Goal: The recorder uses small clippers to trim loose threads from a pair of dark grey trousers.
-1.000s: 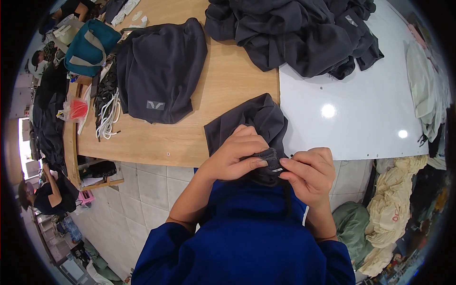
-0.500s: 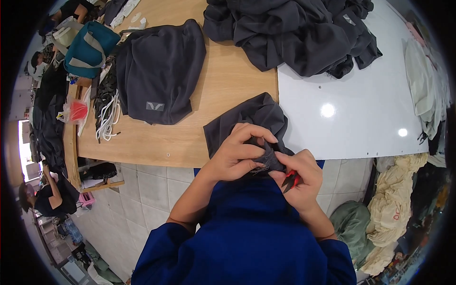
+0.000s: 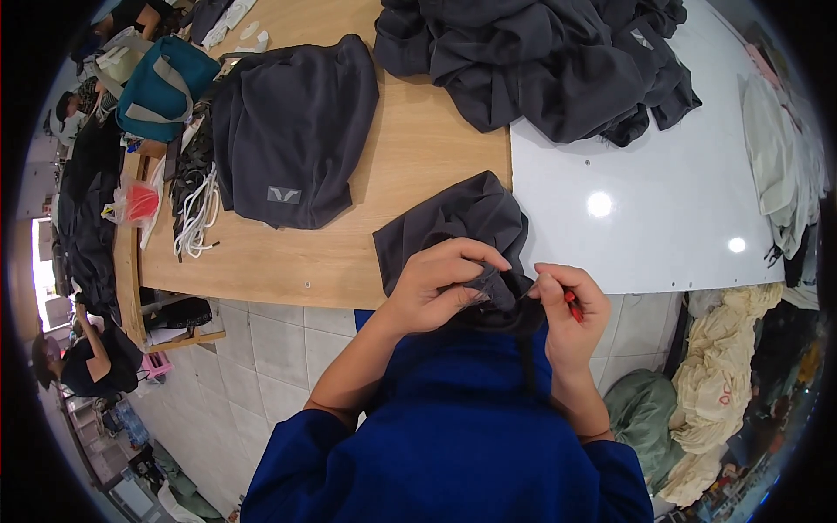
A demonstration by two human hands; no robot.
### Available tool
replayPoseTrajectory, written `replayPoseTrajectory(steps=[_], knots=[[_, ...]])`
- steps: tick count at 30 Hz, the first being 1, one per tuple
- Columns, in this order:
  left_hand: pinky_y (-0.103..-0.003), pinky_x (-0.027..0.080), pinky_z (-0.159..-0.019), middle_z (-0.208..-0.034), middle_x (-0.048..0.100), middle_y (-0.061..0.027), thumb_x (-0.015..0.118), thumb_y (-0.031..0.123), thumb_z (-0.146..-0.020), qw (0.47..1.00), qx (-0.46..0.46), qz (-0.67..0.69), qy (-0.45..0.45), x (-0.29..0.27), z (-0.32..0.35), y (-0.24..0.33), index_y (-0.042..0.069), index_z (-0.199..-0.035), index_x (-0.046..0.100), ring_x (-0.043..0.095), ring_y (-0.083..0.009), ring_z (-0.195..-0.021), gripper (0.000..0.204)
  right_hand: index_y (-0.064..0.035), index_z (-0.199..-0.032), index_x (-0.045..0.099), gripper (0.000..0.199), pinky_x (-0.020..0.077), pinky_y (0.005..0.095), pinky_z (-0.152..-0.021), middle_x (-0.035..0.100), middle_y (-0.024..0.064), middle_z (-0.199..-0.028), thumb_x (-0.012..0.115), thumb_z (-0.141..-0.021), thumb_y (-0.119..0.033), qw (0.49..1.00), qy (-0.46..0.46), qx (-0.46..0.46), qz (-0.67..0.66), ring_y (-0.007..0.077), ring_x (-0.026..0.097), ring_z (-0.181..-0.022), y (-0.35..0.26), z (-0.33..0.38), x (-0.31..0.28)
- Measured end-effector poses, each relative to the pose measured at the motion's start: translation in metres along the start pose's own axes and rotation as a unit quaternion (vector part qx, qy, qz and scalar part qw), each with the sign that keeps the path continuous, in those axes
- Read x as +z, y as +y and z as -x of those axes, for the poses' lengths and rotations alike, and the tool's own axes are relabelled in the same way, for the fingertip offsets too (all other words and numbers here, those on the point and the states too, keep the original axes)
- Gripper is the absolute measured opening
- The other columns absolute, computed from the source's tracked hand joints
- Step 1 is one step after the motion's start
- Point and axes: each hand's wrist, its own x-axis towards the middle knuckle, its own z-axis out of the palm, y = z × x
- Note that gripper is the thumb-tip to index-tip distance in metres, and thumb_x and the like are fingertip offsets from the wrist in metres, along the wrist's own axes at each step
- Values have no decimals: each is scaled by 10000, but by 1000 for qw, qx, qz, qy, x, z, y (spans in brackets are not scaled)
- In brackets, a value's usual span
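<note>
A dark grey cloth piece (image 3: 471,209) lies bunched at the table's front edge and hangs partly over it. The fingers of my left hand (image 3: 432,283) are closed on its gathered, frayed edge. Just to the right, my right hand (image 3: 571,322) is closed around red-handled thread snips (image 3: 574,305). Its thumb and forefinger pinch together beside the cloth's edge; what lies between their tips is too small to make out. A dark narrow strip (image 3: 527,362) hangs below the cloth against my blue top.
A folded dark grey garment (image 3: 296,131) lies at the left, beside white cords (image 3: 200,213). Farther back is a heap of dark grey cloth (image 3: 549,61). A teal bag (image 3: 166,91) stands at the far left. Cream cloth (image 3: 719,366) is piled at the right. People are at the left.
My right hand has moved right, a little away from the cloth's edge, and turned, so the snips' blades no longer show. A dark strip now hangs below. My left hand keeps its hold.
</note>
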Motion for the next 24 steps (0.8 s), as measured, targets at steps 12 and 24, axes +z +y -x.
replayPoseTrajectory(steps=[12,24], knots=[[-306,454,-736,-977,656,-126,588,-21,-762,998,-1,61,-4,-4,0,-2,9,-863,601,618,-243,-834,106,-7,-1081,544,392,435,239,-714,533,98,-946,717,-746,-115,986,-113,-113,55,169,523,-790,-5,-4,-6],[-304,477,-736,-1018,653,-175,578,-1,-787,995,48,83,29,-2,3,-5,-16,-841,606,620,-242,-830,63,-58,-982,695,416,451,258,-609,589,70,-880,792,-578,-41,942,-72,-197,260,184,554,-725,-22,2,-6]])
